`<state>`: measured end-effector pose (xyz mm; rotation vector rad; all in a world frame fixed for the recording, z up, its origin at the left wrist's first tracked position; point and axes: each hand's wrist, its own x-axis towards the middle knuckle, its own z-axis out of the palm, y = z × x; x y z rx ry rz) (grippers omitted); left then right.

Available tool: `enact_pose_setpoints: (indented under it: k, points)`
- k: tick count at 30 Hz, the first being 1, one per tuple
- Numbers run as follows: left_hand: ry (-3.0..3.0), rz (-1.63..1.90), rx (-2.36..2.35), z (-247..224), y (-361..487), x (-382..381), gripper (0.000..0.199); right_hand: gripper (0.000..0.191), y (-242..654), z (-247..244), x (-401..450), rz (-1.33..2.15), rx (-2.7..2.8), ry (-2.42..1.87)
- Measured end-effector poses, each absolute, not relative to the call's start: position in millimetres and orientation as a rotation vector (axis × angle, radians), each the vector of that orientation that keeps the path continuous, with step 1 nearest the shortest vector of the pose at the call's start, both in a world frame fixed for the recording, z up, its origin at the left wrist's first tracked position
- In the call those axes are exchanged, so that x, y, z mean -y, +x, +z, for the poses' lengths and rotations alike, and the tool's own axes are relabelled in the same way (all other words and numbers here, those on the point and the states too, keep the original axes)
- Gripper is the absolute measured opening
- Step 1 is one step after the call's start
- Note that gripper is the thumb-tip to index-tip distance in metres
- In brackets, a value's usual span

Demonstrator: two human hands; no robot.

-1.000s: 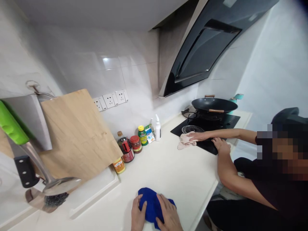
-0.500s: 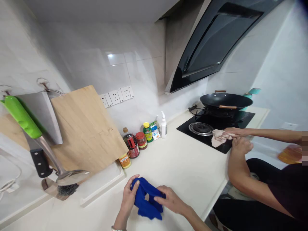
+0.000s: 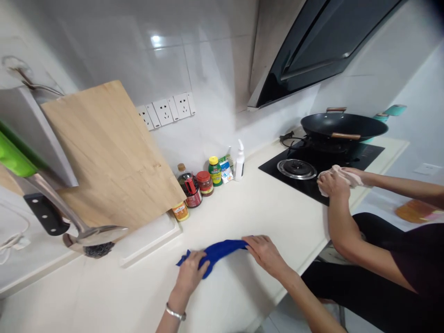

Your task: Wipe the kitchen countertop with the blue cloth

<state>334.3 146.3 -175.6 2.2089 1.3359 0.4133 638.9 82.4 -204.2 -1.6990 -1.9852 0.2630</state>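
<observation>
Blue bunched fabric cloth (image 3: 222, 250), grasped near both ends by bare left hand (image 3: 190, 269) and bare right hand (image 3: 265, 253), at six o'clock over flat white countertop (image 3: 121, 296). If flicked wide, could topple green, yellow-capped cylindrical bottle (image 3: 215, 173) at its twelve o'clock.

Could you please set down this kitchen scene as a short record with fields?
Left hand: holds the blue cloth near one end
Right hand: holds its other end
Blue cloth: stretched between both hands, over the white counter
Co-worker's hands: on a pale cloth, at the edge of the black hob
Wok: at the hob's far part
Along the wall: spray bottle, red-lidded jar
Far left: wooden board
</observation>
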Motion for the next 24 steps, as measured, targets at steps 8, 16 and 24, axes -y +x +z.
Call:
enact_pose_setpoints:
  k: [8,16,24]
  points:
    - [2.090,0.133,-1.672,-215.7,298.8,-116.7,0.038,0.039,635.2,-294.0,-15.8,0.307,1.982,-1.807]
    - [2.049,0.106,-1.571,-218.6,368.9,-126.1,0.043,0.044,656.6,-255.6,-48.7,0.224,1.490,-1.869]
    - [1.693,0.126,-1.373,-231.1,383.2,-109.0,0.031,0.062,582.4,-263.3,2.5,1.425,0.913,-1.751]
